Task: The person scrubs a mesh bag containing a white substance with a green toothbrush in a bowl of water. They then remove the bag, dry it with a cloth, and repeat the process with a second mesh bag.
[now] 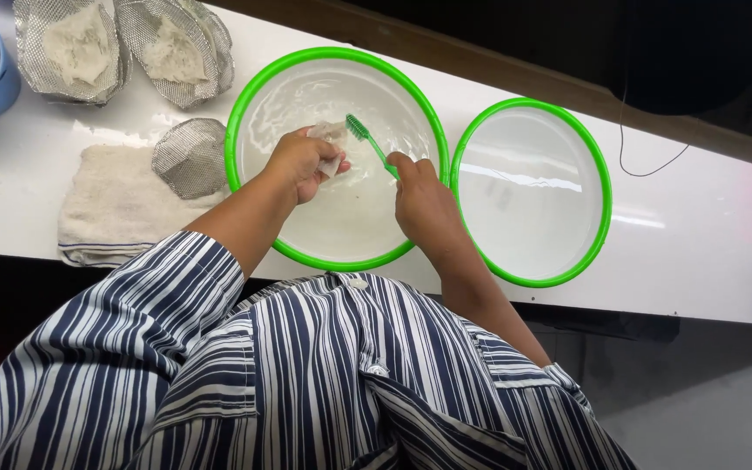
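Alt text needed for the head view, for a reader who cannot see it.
Over a green-rimmed basin of water, the left hand holds a pale, whitish piece while the right hand holds a green toothbrush against it. A second green-rimmed basin sits beside it; mesh strainers and a towel lie to the left.

Glossy green-rimmed plastic basins (258,104), a green plastic toothbrush (367,142), woven metal mesh strainers (191,157) and a rough cloth towel (115,204) sit on the glossy white worktop (698,235).

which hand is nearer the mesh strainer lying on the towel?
Left. The left hand holds a pale piece over the left basin, just right of the mesh strainer on the towel. The right hand, gripping the green toothbrush, is farther right.
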